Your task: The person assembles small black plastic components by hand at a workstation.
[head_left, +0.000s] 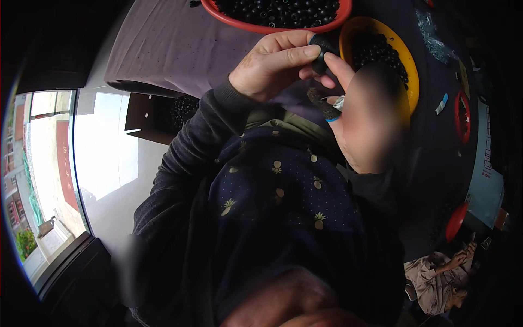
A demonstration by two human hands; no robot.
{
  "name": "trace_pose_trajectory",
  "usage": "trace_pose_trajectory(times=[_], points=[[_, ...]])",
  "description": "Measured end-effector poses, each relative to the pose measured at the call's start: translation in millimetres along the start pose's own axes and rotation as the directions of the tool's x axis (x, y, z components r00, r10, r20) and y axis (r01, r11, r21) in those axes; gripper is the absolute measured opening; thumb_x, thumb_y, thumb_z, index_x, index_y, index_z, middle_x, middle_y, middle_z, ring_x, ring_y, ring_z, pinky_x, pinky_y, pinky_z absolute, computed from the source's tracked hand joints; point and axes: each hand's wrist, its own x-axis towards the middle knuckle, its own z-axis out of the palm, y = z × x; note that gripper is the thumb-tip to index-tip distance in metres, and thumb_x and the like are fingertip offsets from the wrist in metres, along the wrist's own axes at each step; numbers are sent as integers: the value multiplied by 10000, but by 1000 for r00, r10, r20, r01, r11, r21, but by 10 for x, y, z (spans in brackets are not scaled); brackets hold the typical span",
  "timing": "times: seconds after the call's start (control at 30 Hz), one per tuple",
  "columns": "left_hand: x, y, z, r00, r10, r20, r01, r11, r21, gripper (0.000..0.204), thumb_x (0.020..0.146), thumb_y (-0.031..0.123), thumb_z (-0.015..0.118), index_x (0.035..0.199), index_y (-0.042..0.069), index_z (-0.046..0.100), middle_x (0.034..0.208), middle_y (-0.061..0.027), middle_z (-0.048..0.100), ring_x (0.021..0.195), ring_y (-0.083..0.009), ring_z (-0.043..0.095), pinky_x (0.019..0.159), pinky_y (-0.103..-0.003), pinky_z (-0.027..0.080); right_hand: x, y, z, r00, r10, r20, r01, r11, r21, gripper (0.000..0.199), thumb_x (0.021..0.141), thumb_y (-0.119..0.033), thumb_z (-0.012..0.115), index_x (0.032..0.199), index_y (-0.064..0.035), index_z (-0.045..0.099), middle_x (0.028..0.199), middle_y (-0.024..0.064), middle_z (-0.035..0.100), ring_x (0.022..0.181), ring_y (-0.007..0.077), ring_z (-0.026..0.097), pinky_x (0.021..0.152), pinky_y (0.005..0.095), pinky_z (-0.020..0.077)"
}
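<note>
My left hand (275, 59) is closed in a pinch, with a dark blue-edged cover (324, 41) on its index finger. A small black rounded piece (320, 65) sits at its fingertips. My right hand (362, 117) comes in from the right, and its index fingertip meets the black piece. Its thumb wears a dark cover (321, 103) with a blue edge, and a small shiny whitish thing (337, 103) shows beside it. A blur hides part of this hand. Beyond the hands, a red basin (235, 24) and a yellow basin (412, 65) hold many small black round pieces.
A grey-purple cloth (163, 43) covers the table. Under its left edge stands an open carton (143, 117) with dark pieces. At right are clear plastic (433, 38), a small red basin (457, 117), a red rim (456, 222) and a pale box (485, 180). Another person (436, 280) sits lower right.
</note>
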Motion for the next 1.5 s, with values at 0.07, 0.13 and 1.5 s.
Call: trace_pose_trajectory(times=[0.07,0.13,1.5], points=[[17,7,25,1000,-25,-16,24,1000,-17,241,913,151,532,1092,-6,571,894,10,563,684,-55,432,662,-202,397,-18,25,13,1000,30,5,-29,1000,-11,494,686,87,699,1152,-54,620,792,51,597,608,92,567,530,204,517],[47,-3,50,997,-16,-74,18,1000,17,228,917,146,522,1079,-6,572,878,13,563,680,-54,427,643,-191,386,-18,27,3,998,64,3,-64,998,-27,503,681,93,697,1152,-66,623,773,44,587,608,93,570,524,207,515],[1016,-306,76,957,224,186,-244,266,932,300,822,78,662,1086,-34,575,927,-81,597,837,-146,610,730,-258,509,-647,93,-81,922,388,8,-387,919,81,296,703,-13,737,976,-43,628,668,6,513,560,94,509,499,217,434]])
